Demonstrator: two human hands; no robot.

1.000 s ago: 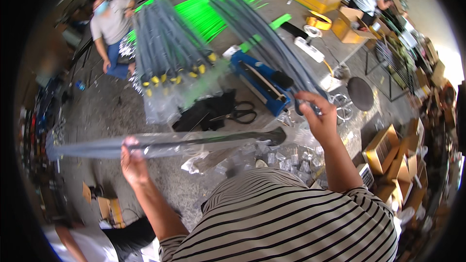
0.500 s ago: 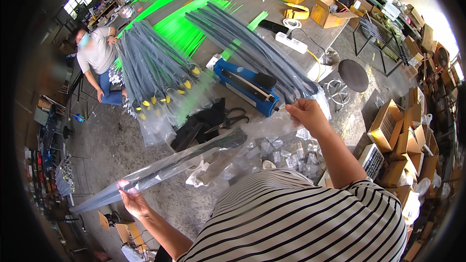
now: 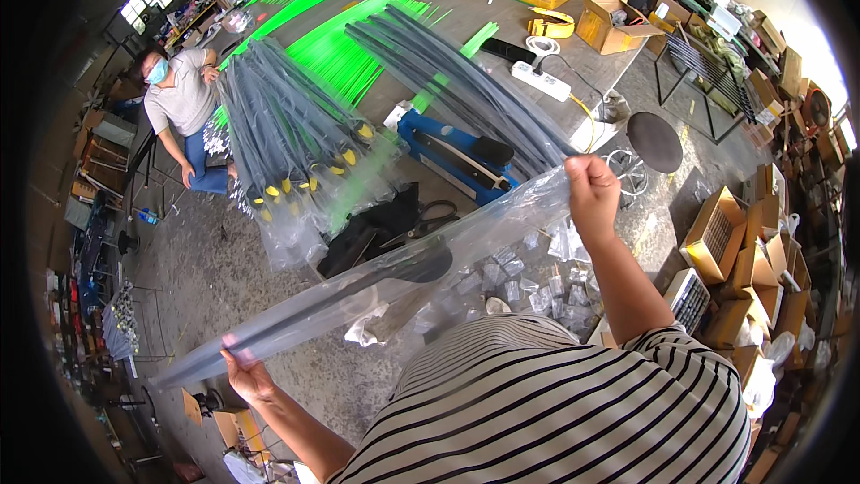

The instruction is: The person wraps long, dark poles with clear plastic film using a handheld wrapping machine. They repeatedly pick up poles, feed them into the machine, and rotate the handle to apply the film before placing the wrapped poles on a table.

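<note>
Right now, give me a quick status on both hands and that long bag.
Left hand grips the low end of the long clear bag. Right hand pinches the high end. Dark rod inside, bag slanted above the table. Nothing between the hands.

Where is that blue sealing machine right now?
In the head view, the blue sealing machine lies on the table at centre, right of the bagged grey rods, behind the black scissors.

A clear plastic sleeve [image 3: 376, 291] over a dark grey rod spans between both hands. Beyond the right hand [image 3: 593, 190] lie a blue sealer [image 3: 457, 157], neon-green strips [image 3: 345, 45] and yellow-tipped grey bundles [image 3: 287, 139]; nearer is a black-and-white striped shirt [image 3: 555, 403].
</note>
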